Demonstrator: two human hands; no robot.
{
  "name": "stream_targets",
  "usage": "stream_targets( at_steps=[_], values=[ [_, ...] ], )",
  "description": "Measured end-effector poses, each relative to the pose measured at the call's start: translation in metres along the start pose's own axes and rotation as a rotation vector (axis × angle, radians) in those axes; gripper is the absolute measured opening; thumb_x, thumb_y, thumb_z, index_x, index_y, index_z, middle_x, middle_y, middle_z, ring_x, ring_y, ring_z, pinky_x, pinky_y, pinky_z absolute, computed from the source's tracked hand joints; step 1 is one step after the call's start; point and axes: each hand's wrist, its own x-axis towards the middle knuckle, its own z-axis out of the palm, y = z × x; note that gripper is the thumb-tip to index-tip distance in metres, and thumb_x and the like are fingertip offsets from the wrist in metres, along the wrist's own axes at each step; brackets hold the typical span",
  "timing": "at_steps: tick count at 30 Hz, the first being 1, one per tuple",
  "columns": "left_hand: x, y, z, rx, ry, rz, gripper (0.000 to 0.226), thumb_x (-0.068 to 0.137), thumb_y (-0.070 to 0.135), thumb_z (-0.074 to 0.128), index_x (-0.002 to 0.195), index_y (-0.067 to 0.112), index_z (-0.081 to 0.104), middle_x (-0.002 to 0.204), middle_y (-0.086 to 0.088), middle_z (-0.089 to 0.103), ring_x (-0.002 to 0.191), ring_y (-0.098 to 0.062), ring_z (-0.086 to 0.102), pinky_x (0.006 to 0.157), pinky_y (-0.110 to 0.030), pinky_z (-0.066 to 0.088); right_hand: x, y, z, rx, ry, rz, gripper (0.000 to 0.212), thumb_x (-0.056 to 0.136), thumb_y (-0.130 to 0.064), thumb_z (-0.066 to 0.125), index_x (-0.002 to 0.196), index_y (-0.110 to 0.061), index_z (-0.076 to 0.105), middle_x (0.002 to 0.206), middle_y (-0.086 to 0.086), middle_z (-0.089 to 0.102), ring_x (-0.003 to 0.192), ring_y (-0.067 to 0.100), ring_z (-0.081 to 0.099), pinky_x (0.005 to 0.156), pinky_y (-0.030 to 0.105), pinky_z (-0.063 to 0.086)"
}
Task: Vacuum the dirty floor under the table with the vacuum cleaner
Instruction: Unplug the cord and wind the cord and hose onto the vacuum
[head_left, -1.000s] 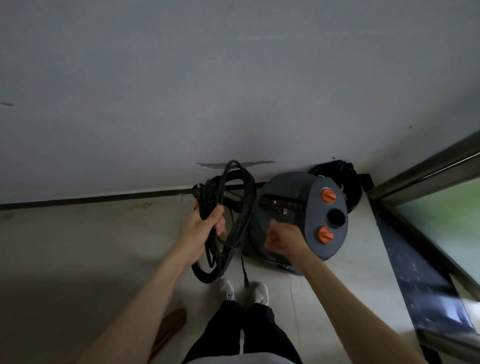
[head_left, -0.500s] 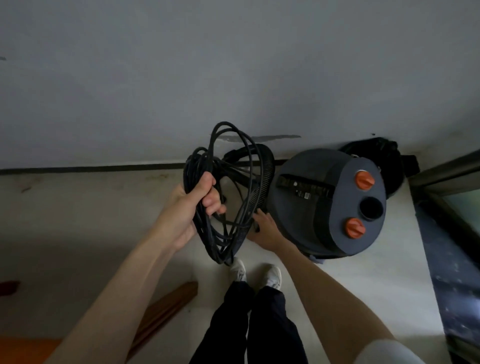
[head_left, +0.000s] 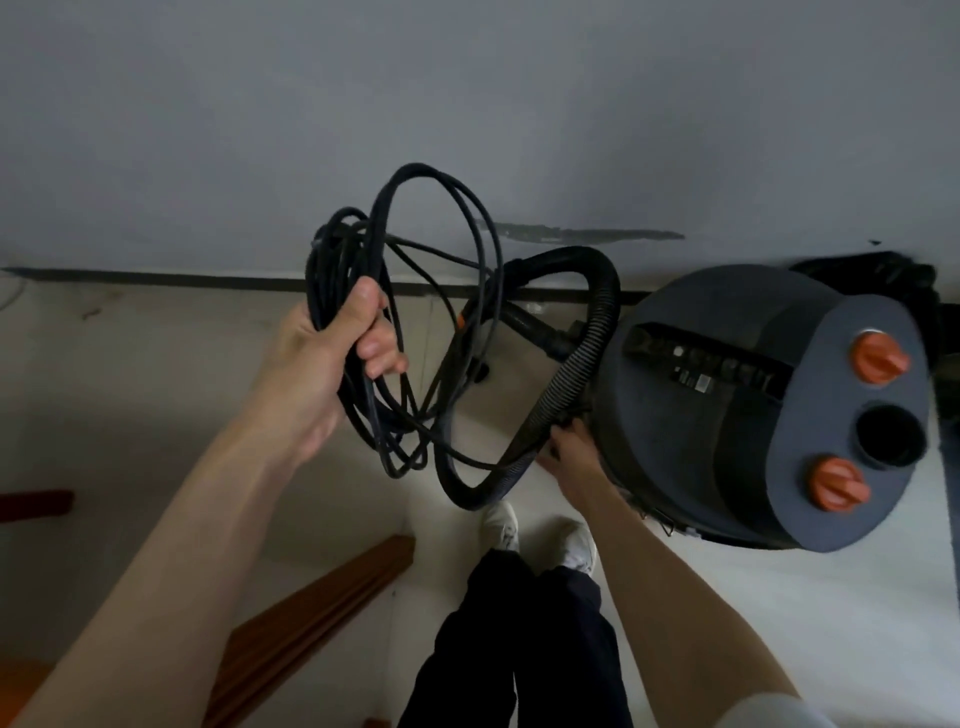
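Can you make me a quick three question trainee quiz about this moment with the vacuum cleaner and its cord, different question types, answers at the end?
1. True or false: the left hand holds the coiled black power cord up off the floor.
2. Multiple choice: the right hand is at A) an orange knob on top, B) the lower side of the dark grey drum-shaped vacuum cleaner beside the ribbed black hose, C) the brown wooden boards.
3. Fill in: the vacuum's top shows ___ round orange knobs.

Key: 1 true. 2 B; whether that hand's grip has closed on anything is hidden. 3 two.
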Motion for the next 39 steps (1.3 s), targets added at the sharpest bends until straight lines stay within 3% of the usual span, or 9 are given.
stream_targets(
  at_steps=[5,8,11,16,23,28,32,35,39],
  values=[
    [0.001,-0.014,-0.015,-0.022,0.074,-0.025,0.024,0.097,0.025,0.041,0.077,0.014,0.048,0.048,0.008,0.036,0.045,-0.008,0.037,0.061,-0.024,0.047,0.003,0.0,0.002,-0.092,0.178,-0.06,0.017,0.099,-0.014,0.048,0.114,-0.006,0.051,0.08,0.003,0.054,0.066,0.012,0.05,0.053,0.016,0.046],
    [-0.003,-0.016,-0.019,-0.057,0.077,-0.043,0.025,0.097,0.025,0.041,0.076,0.014,0.05,0.048,0.008,0.037,0.045,-0.008,0.038,0.06,-0.024,0.047,-0.005,0.0,0.004,-0.255,0.256,-0.076,0.017,0.096,-0.022,0.055,0.102,-0.007,0.058,0.085,0.008,0.059,0.079,0.021,0.055,0.071,0.026,0.046],
    [-0.011,-0.01,-0.018,-0.106,0.067,-0.06,0.023,0.095,0.026,0.043,0.076,0.014,0.051,0.049,0.008,0.039,0.047,-0.009,0.039,0.063,-0.027,0.045,-0.033,0.001,0.013,-0.325,0.171,-0.036,0.023,0.096,-0.019,0.054,0.075,-0.009,0.054,0.065,0.007,0.053,0.057,0.017,0.046,0.053,0.026,0.039],
    [-0.03,0.005,-0.011,-0.063,0.03,-0.077,0.022,0.097,0.021,0.042,0.079,0.012,0.05,0.054,0.006,0.045,0.052,-0.01,0.044,0.069,-0.03,0.044,-0.115,-0.014,0.011,-0.387,-0.012,0.079,0.028,0.097,-0.025,0.053,0.073,-0.013,0.054,0.056,0.002,0.038,0.032,0.006,0.032,0.03,0.015,0.023],
    [-0.055,0.024,0.019,-0.047,-0.038,-0.154,0.019,0.098,0.015,0.042,0.083,0.009,0.052,0.061,0.001,0.055,0.057,-0.013,0.055,0.075,-0.035,0.052,-0.214,-0.077,-0.011,-0.736,-0.152,-0.116,0.022,0.097,-0.02,0.051,0.079,-0.008,0.053,0.06,0.002,0.041,0.046,0.007,0.036,0.04,0.015,0.029],
    [-0.069,0.034,0.05,-0.006,-0.133,-0.131,0.019,0.098,0.015,0.044,0.083,0.01,0.054,0.062,0.002,0.059,0.063,-0.017,0.059,0.089,-0.048,0.043,-0.263,-0.123,-0.011,-0.651,-0.343,0.01,0.021,0.096,-0.013,0.055,0.076,-0.008,0.051,0.052,-0.002,0.034,0.039,0.007,0.03,0.038,0.018,0.026],
    [-0.074,0.039,0.066,0.102,-0.176,-0.075,0.024,0.098,0.018,0.045,0.077,0.011,0.056,0.06,0.005,0.06,0.075,-0.026,0.059,0.094,-0.047,0.045,-0.285,-0.144,-0.009,-1.179,-0.139,-0.262,0.026,0.099,-0.021,0.046,0.119,-0.004,0.049,0.106,0.012,0.058,0.091,0.023,0.056,0.074,0.029,0.041],
    [-0.077,0.045,0.075,0.168,-0.19,-0.035,0.028,0.098,0.018,0.044,0.073,0.012,0.054,0.062,0.003,0.059,0.078,-0.027,0.058,0.09,-0.044,0.045,-0.301,-0.155,-0.014,-1.365,-0.174,-0.316,0.028,0.102,-0.017,0.037,0.118,-0.002,0.055,0.113,0.014,0.057,0.1,0.027,0.056,0.076,0.025,0.037],
    [-0.075,0.05,0.082,0.298,-0.22,0.026,0.033,0.099,0.023,0.043,0.07,0.01,0.054,0.067,-0.003,0.061,0.076,-0.025,0.06,0.079,-0.033,0.044,-0.308,-0.175,-0.028,-1.284,-0.245,-0.299,0.031,0.101,-0.021,0.043,0.076,-0.013,0.061,0.071,0.0,0.063,0.056,0.006,0.056,0.056,0.015,0.042]
  ],
)
